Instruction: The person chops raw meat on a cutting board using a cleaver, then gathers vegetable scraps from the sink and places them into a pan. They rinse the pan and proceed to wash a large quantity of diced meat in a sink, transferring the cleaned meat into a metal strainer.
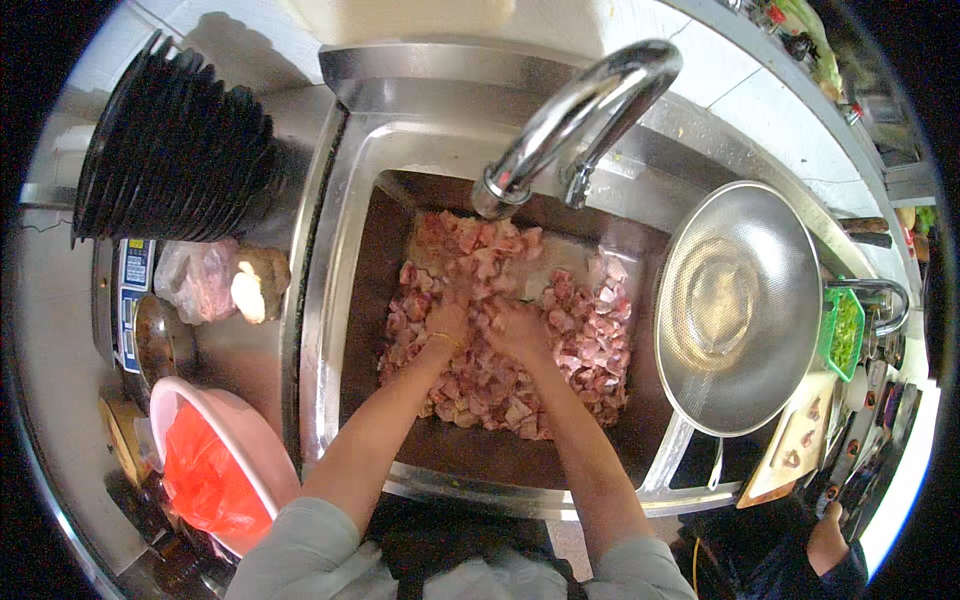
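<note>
A heap of chopped raw meat [590,345], pink with pale bits, is spread over the bottom of a stainless steel sink [325,330]. Both of my bare forearms reach down into it. My left hand [447,320], a thin yellow band at its wrist, presses into the pieces left of the middle. Close beside it, my right hand [518,332] is also down among the meat. The fingers of both hands are blurred and partly buried, so their grip does not show. Above the far side of the sink arches a chrome faucet [610,95].
A large perforated metal strainer [740,300] rests over the sink's right side. Leftward stand stacked black dishes [180,150], a bagged lump [195,280] and a pink basin [285,480] holding a red bag. At right are a green basket [850,345], a cutting board [800,445] and another person's hand [826,540].
</note>
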A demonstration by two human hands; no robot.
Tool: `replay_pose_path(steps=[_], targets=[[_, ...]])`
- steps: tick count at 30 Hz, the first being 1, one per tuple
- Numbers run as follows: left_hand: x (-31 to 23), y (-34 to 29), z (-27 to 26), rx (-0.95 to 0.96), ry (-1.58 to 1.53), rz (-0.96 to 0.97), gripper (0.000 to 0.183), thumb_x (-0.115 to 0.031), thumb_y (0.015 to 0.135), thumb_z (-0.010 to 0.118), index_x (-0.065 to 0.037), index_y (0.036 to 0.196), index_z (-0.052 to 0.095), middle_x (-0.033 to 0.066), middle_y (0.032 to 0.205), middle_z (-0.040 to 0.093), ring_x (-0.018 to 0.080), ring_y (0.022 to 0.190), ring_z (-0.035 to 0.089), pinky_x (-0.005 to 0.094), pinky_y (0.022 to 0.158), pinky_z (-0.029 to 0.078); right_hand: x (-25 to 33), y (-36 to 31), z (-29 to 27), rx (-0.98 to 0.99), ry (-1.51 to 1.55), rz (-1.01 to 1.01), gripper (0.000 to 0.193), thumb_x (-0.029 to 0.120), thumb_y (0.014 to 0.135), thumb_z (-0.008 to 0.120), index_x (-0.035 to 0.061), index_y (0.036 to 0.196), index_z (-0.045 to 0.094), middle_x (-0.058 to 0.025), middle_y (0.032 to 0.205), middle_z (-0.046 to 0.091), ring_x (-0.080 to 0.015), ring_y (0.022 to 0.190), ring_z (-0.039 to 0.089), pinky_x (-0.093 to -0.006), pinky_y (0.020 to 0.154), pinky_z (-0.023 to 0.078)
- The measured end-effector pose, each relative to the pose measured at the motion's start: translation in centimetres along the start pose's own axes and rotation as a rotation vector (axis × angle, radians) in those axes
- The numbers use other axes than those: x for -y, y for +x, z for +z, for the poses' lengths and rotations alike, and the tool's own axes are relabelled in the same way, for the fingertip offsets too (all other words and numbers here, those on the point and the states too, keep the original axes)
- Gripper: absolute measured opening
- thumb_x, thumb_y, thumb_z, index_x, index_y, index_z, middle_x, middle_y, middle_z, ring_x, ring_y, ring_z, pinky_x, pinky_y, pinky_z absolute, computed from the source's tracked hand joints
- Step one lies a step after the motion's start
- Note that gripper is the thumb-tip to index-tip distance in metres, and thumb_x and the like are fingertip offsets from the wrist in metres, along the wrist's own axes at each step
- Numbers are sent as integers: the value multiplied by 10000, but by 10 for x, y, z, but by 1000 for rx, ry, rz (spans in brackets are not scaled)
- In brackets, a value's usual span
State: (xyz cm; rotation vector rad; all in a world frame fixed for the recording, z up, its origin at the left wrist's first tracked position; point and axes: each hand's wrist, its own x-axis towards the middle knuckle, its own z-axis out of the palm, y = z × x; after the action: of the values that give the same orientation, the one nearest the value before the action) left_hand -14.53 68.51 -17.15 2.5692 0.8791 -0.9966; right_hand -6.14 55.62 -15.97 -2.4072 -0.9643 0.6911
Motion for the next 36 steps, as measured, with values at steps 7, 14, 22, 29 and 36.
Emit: replay_pose_path(steps=[7,14,22,29,36], targets=[[28,21,57,23,-460,-10,869,-442,891,609,-102,1554,161,305,1535,226,408,1161,583,475,871,543,69,46,-137,-887,199,-134,441,105,915,606,0,1325,482,-187,831,637,-347,700,630,-436,618,495],[47,10,49,-178,-673,-37,846,-388,849,666,-32,1507,269,281,1397,466,406,1258,500,467,1028,426,77,60,-154,-801,-232,-105,389,12,830,591,-14,1216,557,-203,838,645,-364,651,655,-457,566,542],[76,8,75,-590,-704,-291,847,-395,815,700,-17,1472,322,239,1379,486,440,1271,444,507,1069,363,26,29,-108,-632,-12,-95,498,183,895,595,48,1353,457,-248,1113,599,-409,1009,603,-526,842,480],[92,69,94,-281,-657,-72,868,-402,803,738,17,1445,332,287,1368,458,437,1271,443,509,1052,380,-63,34,3,-413,-52,190,883,606,843,621,137,1513,288,-279,1455,360,-487,1283,414,-561,1037,365],[71,65,84,-596,-934,-93,640,-335,866,704,23,1342,469,244,1150,611,354,1063,601,437,889,490,32,49,79,397,740,326,893,466,866,677,116,1533,199,-254,1478,363,-392,1360,390,-480,1079,389]])
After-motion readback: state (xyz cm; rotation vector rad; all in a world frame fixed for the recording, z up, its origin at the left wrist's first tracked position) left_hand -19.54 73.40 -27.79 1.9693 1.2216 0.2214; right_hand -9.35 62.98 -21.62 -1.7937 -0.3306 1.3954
